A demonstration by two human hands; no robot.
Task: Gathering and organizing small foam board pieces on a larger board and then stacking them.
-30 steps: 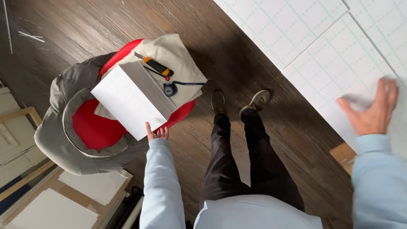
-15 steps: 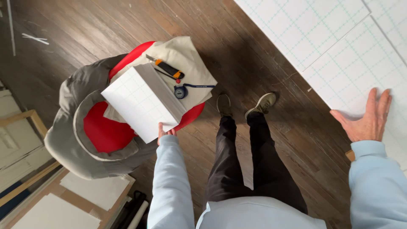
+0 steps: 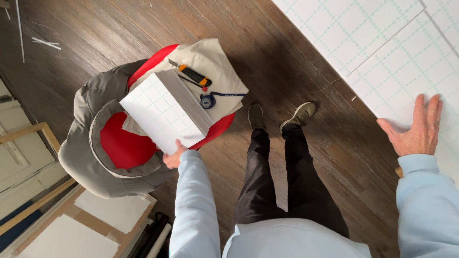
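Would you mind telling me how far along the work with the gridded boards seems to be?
Done: a small gridded board piece is separate from the large sheets. In hand: the left hand holds that piece over the red chair; the right hand lies flat on a large gridded sheet. Left: the utility knife lies unused on the chair, and the large sheets look whole.

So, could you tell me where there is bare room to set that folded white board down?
The dark wooden floor is bare between the red chair and the large gridded sheets, ahead of the shoes. The chair is crowded: grey jacket, beige cloth, utility knife, and the board held by the left hand. The right hand rests on a sheet.
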